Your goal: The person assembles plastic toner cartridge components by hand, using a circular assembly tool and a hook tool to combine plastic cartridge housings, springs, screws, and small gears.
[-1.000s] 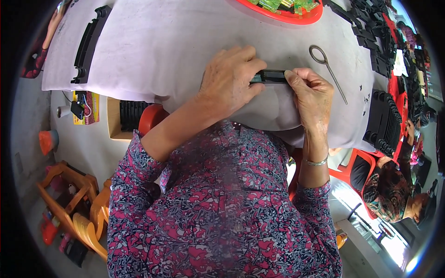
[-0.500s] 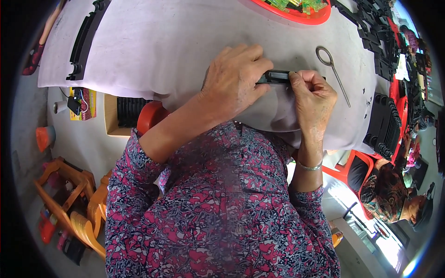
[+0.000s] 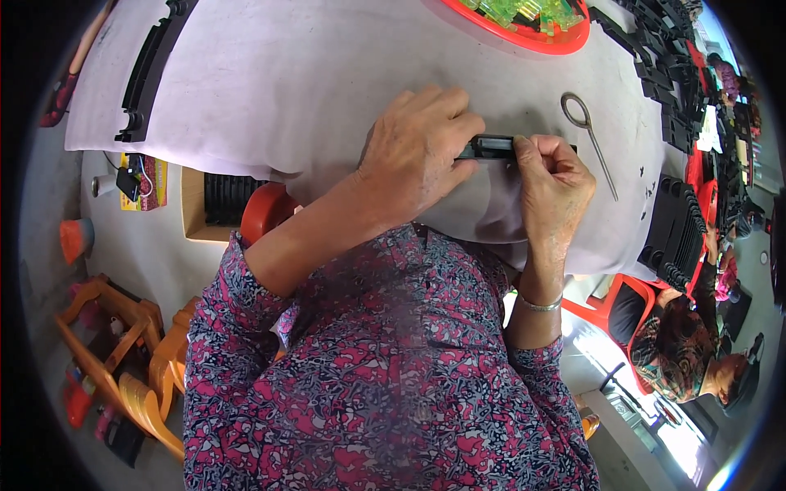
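Note:
Between my two hands, just above the cloth-covered table (image 3: 270, 90), lies a narrow black plastic strip (image 3: 494, 147). My left hand (image 3: 422, 151) is closed around its left end, with the thumb along the lower side. At the other end my right hand (image 3: 557, 172) pinches the strip between thumb and curled fingers. Both ends are partly hidden by the fingers. To the right of my right hand, a metal pin with a ring handle (image 3: 591, 135) rests on the cloth.
At the far edge stands a red bowl (image 3: 565, 45) of yellow-green translucent pieces. A long black part (image 3: 151, 78) lies at the left. Black parts (image 3: 675, 229) are stacked at the right edge, near tiny black scraps (image 3: 647, 195). Another person (image 3: 679, 348) sits at the right.
Both hands and the black strip have shifted slightly toward me in the picture. The grip on the strip looks the same.

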`<state>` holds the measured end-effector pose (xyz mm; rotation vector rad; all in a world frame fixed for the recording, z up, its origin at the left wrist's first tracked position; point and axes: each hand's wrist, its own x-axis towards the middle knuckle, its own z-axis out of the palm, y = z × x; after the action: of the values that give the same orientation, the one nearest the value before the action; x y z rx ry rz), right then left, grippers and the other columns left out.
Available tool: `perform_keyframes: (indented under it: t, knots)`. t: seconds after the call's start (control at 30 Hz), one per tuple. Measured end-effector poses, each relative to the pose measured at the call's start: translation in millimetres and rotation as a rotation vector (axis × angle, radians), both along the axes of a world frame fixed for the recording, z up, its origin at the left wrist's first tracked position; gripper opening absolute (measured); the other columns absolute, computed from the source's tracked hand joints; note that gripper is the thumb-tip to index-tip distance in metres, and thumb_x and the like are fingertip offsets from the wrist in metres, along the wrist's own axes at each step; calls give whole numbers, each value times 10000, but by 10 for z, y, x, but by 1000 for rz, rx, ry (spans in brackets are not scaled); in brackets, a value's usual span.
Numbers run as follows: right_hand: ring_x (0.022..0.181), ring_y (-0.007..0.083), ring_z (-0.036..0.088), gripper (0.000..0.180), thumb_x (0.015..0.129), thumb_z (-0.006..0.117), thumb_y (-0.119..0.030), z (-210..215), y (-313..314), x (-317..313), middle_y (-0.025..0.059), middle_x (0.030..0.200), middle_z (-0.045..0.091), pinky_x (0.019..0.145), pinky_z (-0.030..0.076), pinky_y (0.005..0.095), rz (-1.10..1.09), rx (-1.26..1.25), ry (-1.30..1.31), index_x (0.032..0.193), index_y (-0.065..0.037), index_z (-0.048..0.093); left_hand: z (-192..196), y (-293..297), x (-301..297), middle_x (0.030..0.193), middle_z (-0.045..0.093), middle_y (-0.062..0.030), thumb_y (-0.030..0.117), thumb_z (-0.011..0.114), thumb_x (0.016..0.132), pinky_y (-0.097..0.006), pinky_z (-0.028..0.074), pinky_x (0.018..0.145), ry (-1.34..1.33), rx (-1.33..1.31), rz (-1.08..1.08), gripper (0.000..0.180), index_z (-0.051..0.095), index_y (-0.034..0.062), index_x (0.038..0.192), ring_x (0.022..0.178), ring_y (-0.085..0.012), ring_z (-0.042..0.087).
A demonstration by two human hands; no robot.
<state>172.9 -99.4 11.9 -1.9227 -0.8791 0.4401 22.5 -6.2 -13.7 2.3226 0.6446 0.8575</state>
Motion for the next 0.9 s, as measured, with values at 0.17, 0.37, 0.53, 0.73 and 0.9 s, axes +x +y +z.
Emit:
perform_keyframes:
  t: [0.17, 0.37, 0.53, 0.73, 0.9]
  knots:
    - [559, 19, 371, 139, 857, 726, -80, 1, 22, -22, -61, 570, 467, 499, 316, 218, -15, -19, -73, 769, 7, 663, -3, 4, -22, 862, 529, -77, 123, 815, 647, -405, 424, 717, -31, -12, 1, 360, 641, 58, 956, 840, -281, 561]
    - [560, 20, 375, 136, 855, 730, -86, 16, 26, -22, -57, 570, 468, 502, 328, 220, -28, -39, -78, 779, 8, 668, 20, -5, -93, 886, 545, -74, 82, 801, 655, -401, 429, 712, -82, -62, -19, 357, 642, 76, 974, 832, -280, 564]
    - [556, 17, 395, 125, 850, 728, -84, -4, 31, -25, -54, 569, 486, 507, 339, 218, -31, -27, -66, 784, 7, 674, -36, 19, -114, 931, 581, -56, 34, 769, 677, -377, 443, 716, -136, 8, -72, 323, 662, 95, 975, 820, -259, 582]
    - [546, 14, 416, 114, 855, 723, -94, 20, 32, -42, -45, 550, 508, 506, 354, 223, -48, -66, -70, 797, -2, 689, -59, 0, -95, 923, 596, -22, 75, 751, 709, -356, 448, 721, -32, 224, -43, 250, 686, 125, 944, 819, -216, 582]
    - [554, 24, 449, 132, 874, 727, -121, -24, 5, -51, -21, 556, 544, 524, 391, 230, -57, -21, -36, 832, 1, 696, -33, -4, -109, 901, 592, -1, 95, 749, 717, -341, 444, 718, 67, 259, -49, 256, 689, 136, 962, 825, -199, 556]
